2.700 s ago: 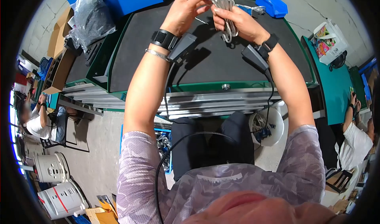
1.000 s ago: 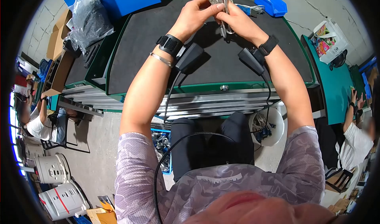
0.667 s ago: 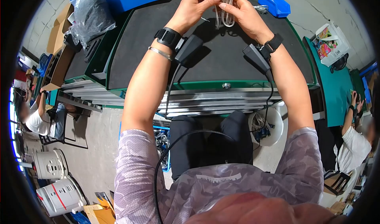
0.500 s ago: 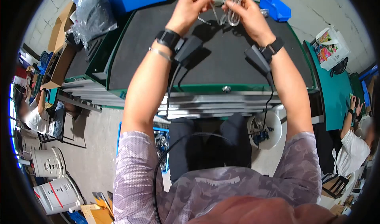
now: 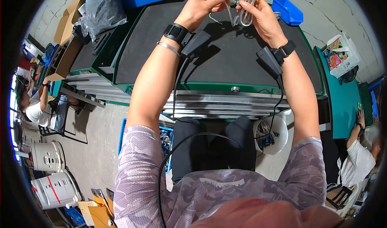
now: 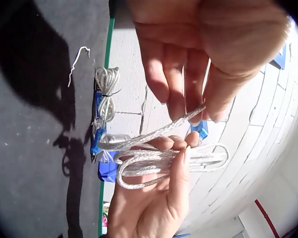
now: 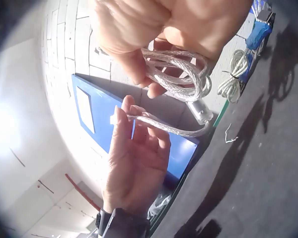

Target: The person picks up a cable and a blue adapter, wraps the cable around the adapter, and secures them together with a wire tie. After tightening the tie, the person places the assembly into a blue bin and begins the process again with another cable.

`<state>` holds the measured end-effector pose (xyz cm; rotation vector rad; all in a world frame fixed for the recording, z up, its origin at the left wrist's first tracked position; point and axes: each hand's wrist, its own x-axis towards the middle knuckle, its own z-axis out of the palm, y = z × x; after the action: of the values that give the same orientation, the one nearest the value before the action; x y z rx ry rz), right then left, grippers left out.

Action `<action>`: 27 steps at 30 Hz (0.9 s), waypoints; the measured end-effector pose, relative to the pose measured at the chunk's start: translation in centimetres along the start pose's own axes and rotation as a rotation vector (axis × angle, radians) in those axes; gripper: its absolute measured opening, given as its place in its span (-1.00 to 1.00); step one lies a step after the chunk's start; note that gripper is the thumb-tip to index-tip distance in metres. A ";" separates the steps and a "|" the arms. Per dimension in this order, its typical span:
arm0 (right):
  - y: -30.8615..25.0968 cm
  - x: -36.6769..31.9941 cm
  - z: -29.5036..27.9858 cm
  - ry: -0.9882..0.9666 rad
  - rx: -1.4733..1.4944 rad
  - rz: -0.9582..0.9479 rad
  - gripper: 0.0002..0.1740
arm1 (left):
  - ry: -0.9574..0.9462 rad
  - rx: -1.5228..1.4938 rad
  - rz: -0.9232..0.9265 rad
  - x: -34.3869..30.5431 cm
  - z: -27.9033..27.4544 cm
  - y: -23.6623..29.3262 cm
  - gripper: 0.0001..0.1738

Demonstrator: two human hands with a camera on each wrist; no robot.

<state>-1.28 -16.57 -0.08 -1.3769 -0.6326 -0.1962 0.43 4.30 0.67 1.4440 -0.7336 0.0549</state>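
A coiled silver braided cable [image 6: 198, 159] lies in my right hand [image 5: 264, 18], whose thumb and fingers grip the loops above the mat. My left hand [image 5: 203, 5] pinches a free length of the same cable between thumb and fingertips, and that strand runs across to the coil. In the right wrist view, a clear cylindrical bead [image 7: 201, 113] sits on the cable beside the coil. A small blue piece [image 6: 201, 130] shows behind my left fingertips in the left wrist view. A bent white tie [image 6: 78, 64] lies on the dark mat [image 5: 161, 63] below the hands.
Another tied cable coil [image 6: 107, 84] with blue connectors lies at the mat's far edge, near a blue bin [image 5: 288, 11]. A plastic bag [image 5: 104, 10] is at the left. A white bucket [image 5: 278, 141] of cables and a blue crate [image 5: 122, 137] stand below the worktop.
The hands came together around the cable, then moved apart with a strand between them. The blue connector seen earlier at the left fingers no longer shows in the head view.
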 end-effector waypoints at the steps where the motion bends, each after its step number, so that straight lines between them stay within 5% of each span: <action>1: 0.4 0.1 -0.4 -0.060 -0.061 -0.025 -0.58 | 0.002 0.048 -0.010 0.0 0.0 0.0 -0.61; 7: 0.2 -0.2 0.4 -0.041 0.013 -0.007 -0.61 | -0.073 0.055 -0.003 -0.2 0.1 0.1 -0.59; 15: -1.0 -0.3 1.0 0.011 0.130 0.082 -0.77 | 0.078 0.039 -0.063 0.1 -0.4 -0.4 -0.58; 18: -0.7 0.0 0.6 0.018 0.098 0.015 -0.72 | 0.093 -0.013 -0.026 0.2 -0.4 0.0 -0.62; 20: -1.0 0.0 0.6 0.057 0.096 0.010 -0.70 | 0.199 -0.186 -0.068 0.6 -0.1 0.3 -0.82; 27: -0.8 0.3 0.0 0.149 0.071 -0.079 -0.66 | 0.246 -0.171 -0.013 0.9 -0.9 -0.5 -0.84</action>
<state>-1.43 -16.69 0.75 -1.2569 -0.5647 -0.3334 1.72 4.70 0.68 1.2520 -0.5136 0.1535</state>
